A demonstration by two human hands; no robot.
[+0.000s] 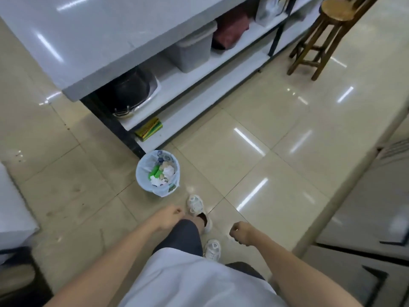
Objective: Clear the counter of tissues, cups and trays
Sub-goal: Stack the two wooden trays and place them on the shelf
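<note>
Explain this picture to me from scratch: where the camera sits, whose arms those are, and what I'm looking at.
There is no machine here. One wide camera is worn on a person's head and looks forward and down, so the arms coming up from the bottom edge are that person's own. The left hand and right hand are both loosely curled and seem to hold nothing. Below them you see a white shirt, dark trousers and white shoes on a glossy tiled floor. Just ahead stands a small bin lined with a pale bag, holding crumpled tissues and green scraps. Behind it is a white counter whose visible top looks bare, with shelves beneath holding a grey box, a dark pot and a reddish bag. A wooden stool stands to the right.
</note>
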